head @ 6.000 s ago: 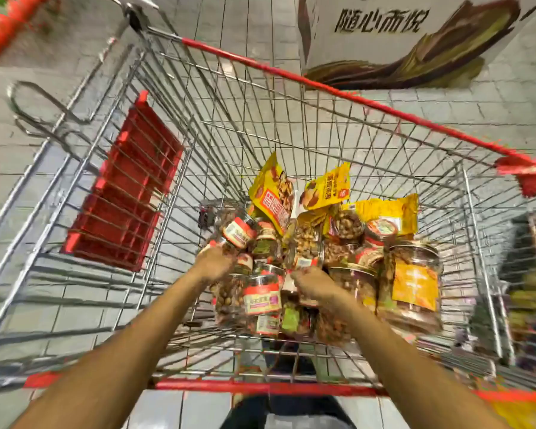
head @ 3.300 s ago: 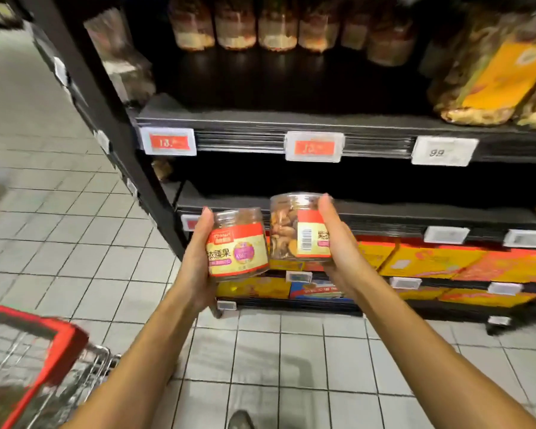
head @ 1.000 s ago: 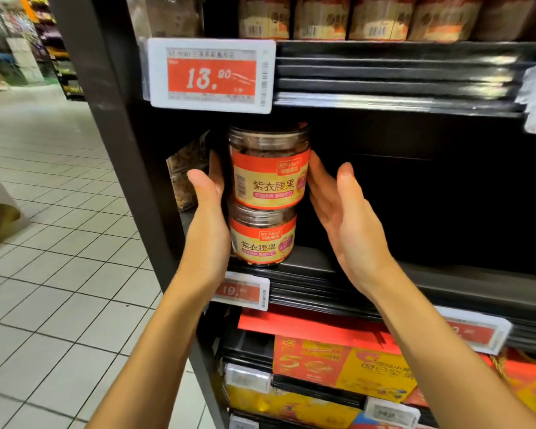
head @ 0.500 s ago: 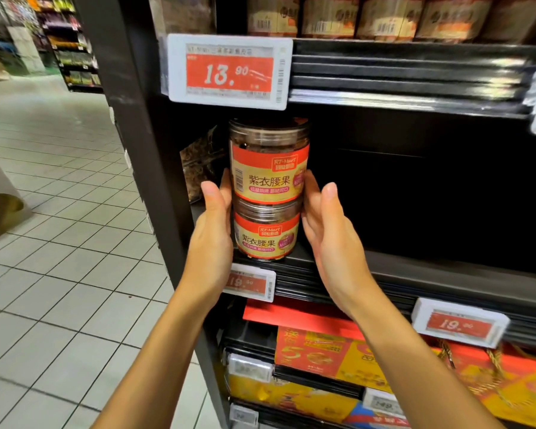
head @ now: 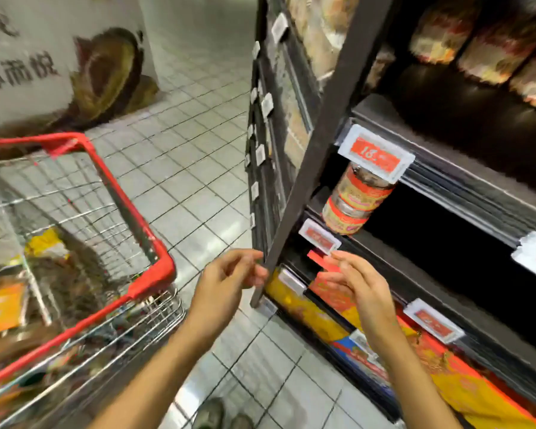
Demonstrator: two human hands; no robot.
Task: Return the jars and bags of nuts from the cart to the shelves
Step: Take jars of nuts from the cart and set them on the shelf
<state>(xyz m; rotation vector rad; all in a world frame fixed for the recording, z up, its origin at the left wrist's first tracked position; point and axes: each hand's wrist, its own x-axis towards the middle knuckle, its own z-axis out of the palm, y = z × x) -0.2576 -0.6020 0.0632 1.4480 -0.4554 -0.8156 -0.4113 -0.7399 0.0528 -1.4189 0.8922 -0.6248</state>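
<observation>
Two orange-labelled nut jars (head: pixel 355 199) stand stacked one on the other at the left end of a dark shelf (head: pixel 421 267), under a red price tag. My left hand (head: pixel 229 280) hangs empty with loosely curled fingers in front of the shelf's black upright post. My right hand (head: pixel 356 283) is also empty, fingers relaxed, just below the jars' shelf edge. At the left, the wire cart (head: pixel 149 236) with a red rim holds yellow bags (head: pixel 0 305) and blurred jars.
The black upright post (head: pixel 316 144) runs diagonally between my hands and the jars. Bags of nuts (head: pixel 483 41) fill the upper shelf. Orange and yellow packs (head: pixel 464 388) line the lowest shelf. Grey tiled floor lies between cart and shelf; a printed wall panel (head: pixel 59 63) stands behind.
Both hands have let go of the stacked jars and pulled back and down. My view has swung left, bringing the cart into sight.
</observation>
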